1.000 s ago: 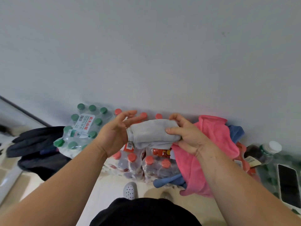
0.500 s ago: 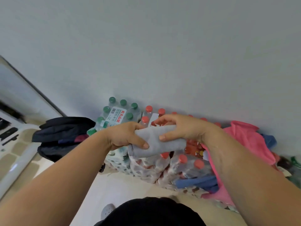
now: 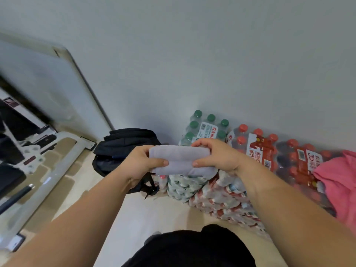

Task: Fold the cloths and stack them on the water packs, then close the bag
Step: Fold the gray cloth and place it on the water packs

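- Grey cloth [image 3: 180,160]: soft, folded into a thick oblong; we grip it at both ends, left hand [image 3: 143,163] and right hand [image 3: 217,157] pinched on it, above the water packs [image 3: 208,130].
- Packs: shrink-wrapped bottles, green and red caps.
- Black bag [image 3: 123,145]: slumped on the floor, left.
- Pink cloth [image 3: 339,180]: crumpled, right.

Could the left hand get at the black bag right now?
Probably not yet: the left hand and right hand both grip the folded grey cloth. The black bag lies unobstructed beyond it.

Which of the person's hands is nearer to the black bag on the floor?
The left. The left hand grips the left end of the folded grey cloth right in front of the black bag, overlapping it in view. The right hand holds the other end, over the water packs.
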